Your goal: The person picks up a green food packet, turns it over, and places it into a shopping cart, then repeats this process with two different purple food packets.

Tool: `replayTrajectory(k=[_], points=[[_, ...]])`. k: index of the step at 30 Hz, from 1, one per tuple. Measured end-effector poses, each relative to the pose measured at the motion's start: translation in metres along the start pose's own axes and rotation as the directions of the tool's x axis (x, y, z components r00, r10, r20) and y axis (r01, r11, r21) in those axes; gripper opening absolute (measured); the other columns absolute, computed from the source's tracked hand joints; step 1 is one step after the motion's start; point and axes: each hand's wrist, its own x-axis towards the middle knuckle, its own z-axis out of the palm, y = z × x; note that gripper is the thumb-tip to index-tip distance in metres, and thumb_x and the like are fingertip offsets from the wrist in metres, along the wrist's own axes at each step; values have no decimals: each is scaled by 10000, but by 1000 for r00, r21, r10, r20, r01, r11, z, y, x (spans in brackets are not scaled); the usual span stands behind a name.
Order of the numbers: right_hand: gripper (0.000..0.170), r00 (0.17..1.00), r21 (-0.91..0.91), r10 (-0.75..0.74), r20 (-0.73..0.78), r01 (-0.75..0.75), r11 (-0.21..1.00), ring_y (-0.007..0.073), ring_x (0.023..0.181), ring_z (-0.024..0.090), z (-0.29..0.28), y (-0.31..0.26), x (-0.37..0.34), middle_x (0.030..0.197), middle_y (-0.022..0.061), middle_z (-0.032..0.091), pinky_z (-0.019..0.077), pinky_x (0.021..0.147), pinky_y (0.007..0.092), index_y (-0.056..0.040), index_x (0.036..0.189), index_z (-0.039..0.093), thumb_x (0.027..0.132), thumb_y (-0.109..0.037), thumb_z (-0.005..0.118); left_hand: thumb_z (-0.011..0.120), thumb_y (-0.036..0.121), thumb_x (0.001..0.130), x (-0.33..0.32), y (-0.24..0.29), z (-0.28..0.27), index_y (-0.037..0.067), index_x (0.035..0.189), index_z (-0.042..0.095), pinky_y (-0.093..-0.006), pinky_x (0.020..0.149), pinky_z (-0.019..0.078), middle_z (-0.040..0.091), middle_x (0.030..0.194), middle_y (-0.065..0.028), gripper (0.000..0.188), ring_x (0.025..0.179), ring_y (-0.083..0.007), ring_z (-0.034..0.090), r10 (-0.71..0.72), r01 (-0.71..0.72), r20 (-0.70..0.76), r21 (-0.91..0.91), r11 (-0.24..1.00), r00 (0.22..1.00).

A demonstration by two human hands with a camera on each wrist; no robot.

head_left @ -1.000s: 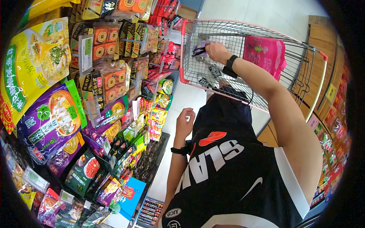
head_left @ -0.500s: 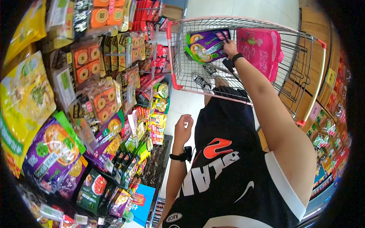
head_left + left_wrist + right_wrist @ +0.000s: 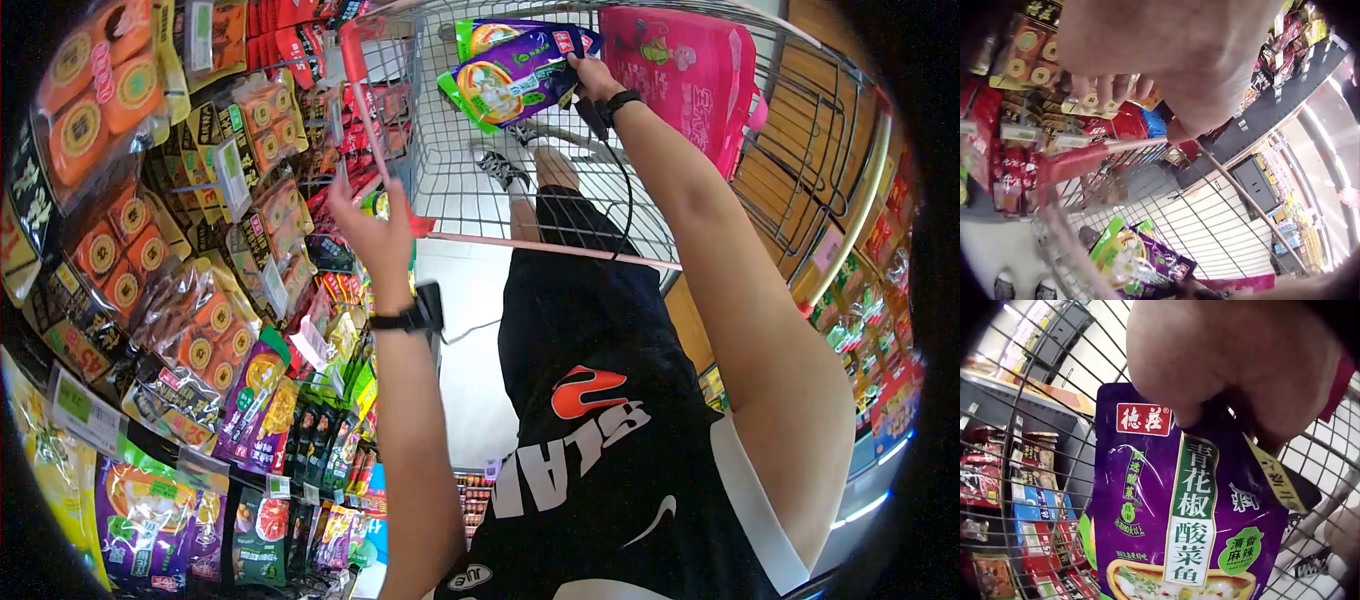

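My right hand [image 3: 596, 82] pinches the top edge of a purple packet of fish seasoning [image 3: 515, 78] inside the wire shopping cart [image 3: 455, 190]. Large in the right wrist view, the packet [image 3: 1147, 512] shows its printed front and a bowl of soup. A second purple and green packet [image 3: 495, 38] lies partly hidden beneath it. At the cart's red corner and pink end rail, my left hand [image 3: 378, 228] has its fingers apart and loosely bent. The left wrist view shows the left thumb close over the rail [image 3: 1135, 144], with the fingers beyond it.
A pink bag [image 3: 672, 85] stands in the cart beside the packets. On the left, shelves carry hanging packs of orange blocks [image 3: 130, 250] and more purple packets [image 3: 145, 520]. Wooden shelving [image 3: 840, 130] stands on the right. A thin cable [image 3: 630, 190] hangs from the right wrist.
The right hand has laid the purple packet out flatter over another one in the cart. The left hand has risen from beside the body to the cart's red corner. The view has shifted.
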Motion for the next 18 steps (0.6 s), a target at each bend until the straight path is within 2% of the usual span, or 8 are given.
replayTrajectory(k=[4, 6, 9, 13, 14, 15, 17, 18], points=[[559, 999, -78, -50, 16, 51, 996, 319, 900, 684, 1, -4, 27, 1051, 186, 697, 546, 749, 460, 61, 1241, 609, 997, -437, 539, 801, 345, 824, 73, 24, 34, -49, 1284, 473, -464, 937, 472, 611, 1177, -231, 688, 1094, -399, 606, -4, -12, 294, 52, 999, 956], [517, 999, 10, -43, -18, 43, 999, 350, 893, 693, 0, -11, 30, 981, 194, 712, 547, 758, 443, 56, 1204, 635, 1007, -409, 522, 801, 346, 815, 75, 23, 58, -36, 1231, 488, -482, 895, 480, 624, 1129, -225, 645, 1055, -404, 621, 7, -24, 139, 122, 992, 990], [457, 952, -47, -285, -112, 281, 958, 412, 874, 685, 1, -35, -2, 1025, 243, 702, 543, 778, 445, 28, 1134, 680, 1011, -378, 511, 796, 301, 817, 71, 20, 75, 2, 1134, 514, -442, 788, 522, 646, 1016, -160, 519, 874, -317, 668, -8, 8, -1, 270, 963, 1000], [337, 708, -607, -600, -372, 303, 734, 490, 1203, 517, 3, -19, -20, 1218, 319, 621, 411, 1005, 577, -14, 1061, 716, 963, -282, 537, 785, 281, 798, 69, 36, 79, 22, 1053, 492, -438, 669, 534, 651, 903, -146, 467, 739, -323, 681, -21, 33, -44, 286, 958, 999], [327, 763, -561, -530, -370, 271, 782, 518, 1333, 374, -2, -11, -26, 1272, 325, 596, 326, 1066, 619, -36, 1088, 715, 945, -271, 538, 784, 274, 796, 69, 38, 78, 24, 1046, 489, -436, 665, 534, 651, 904, -147, 461, 729, -320, 681, -25, 35, -38, 307, 951, 999], [313, 675, -622, -601, -428, 263, 738, 493, 1237, 502, -3, 3, -34, 1188, 321, 633, 399, 1012, 584, -49, 1119, 699, 966, -254, 518, 783, 267, 793, 70, 39, 77, 26, 1039, 487, -434, 661, 535, 651, 905, -148, 454, 720, -317, 682, -28, 38, -36, 328, 944, 999], [308, 899, -210, -344, -271, 293, 933, 466, 1109, 609, -24, -18, -103, 1095, 313, 661, 464, 941, 527, -44, 1146, 674, 994, -248, 502, 767, 252, 793, 71, 39, 76, 25, 1044, 480, -448, 679, 530, 650, 923, -151, 444, 754, -319, 683, -57, 63, -27, 322, 945, 998], [300, 915, -244, -332, -229, 277, 930, 467, 1070, 627, -31, -23, -129, 1075, 314, 662, 481, 913, 500, -37, 1157, 664, 1007, -240, 501, 768, 260, 790, 71, 37, 76, 21, 1049, 477, -459, 684, 528, 650, 931, -158, 457, 767, -334, 681, -77, 79, -20, 317, 945, 997]])
